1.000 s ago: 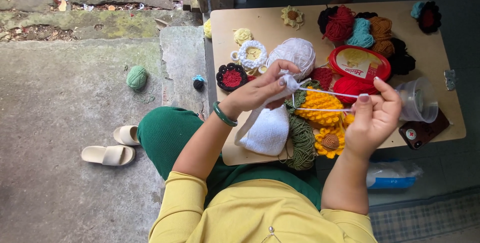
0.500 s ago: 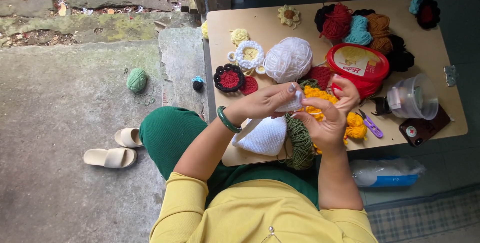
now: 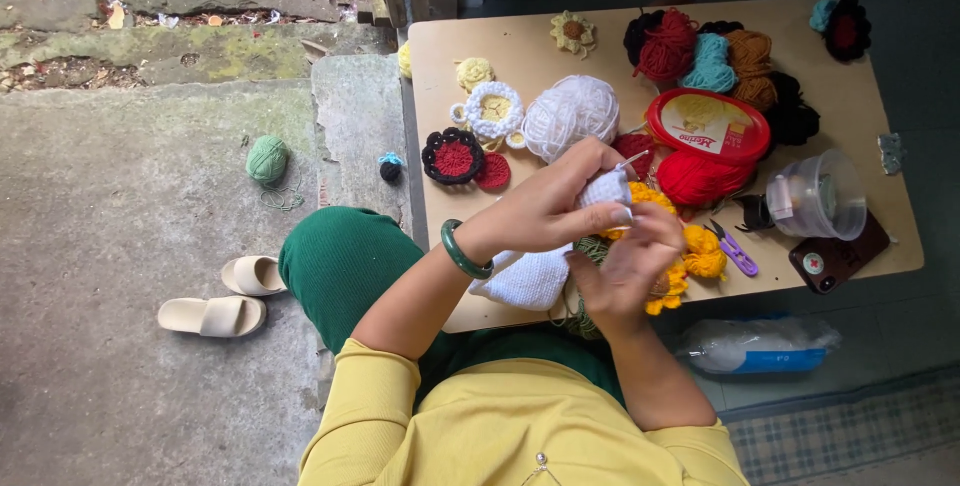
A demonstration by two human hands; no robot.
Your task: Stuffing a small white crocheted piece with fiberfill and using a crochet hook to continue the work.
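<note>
left hand: the left hand (image 3: 545,208), a green bangle (image 3: 462,251) on its wrist, has its fingers clenched on a white crochet piece (image 3: 530,271), pinching its upper end near a thin hook (image 3: 632,159).
right hand: the right hand (image 3: 625,271) sits just below, fingers curled against the same white piece; whether it pinches yarn cannot be told.
white piece: it hangs from the hands over the near edge of the low wooden table (image 3: 870,106), its lower part resting on the tabletop.
table: a white yarn ball (image 3: 572,114), red yarn (image 3: 700,178), a red-lidded tub (image 3: 708,126), orange crochet flowers (image 3: 700,256), purple snips (image 3: 735,251) and a clear plastic container (image 3: 818,196).
ground: a green yarn ball (image 3: 267,158) and cream sandals (image 3: 225,298) on the concrete.
</note>
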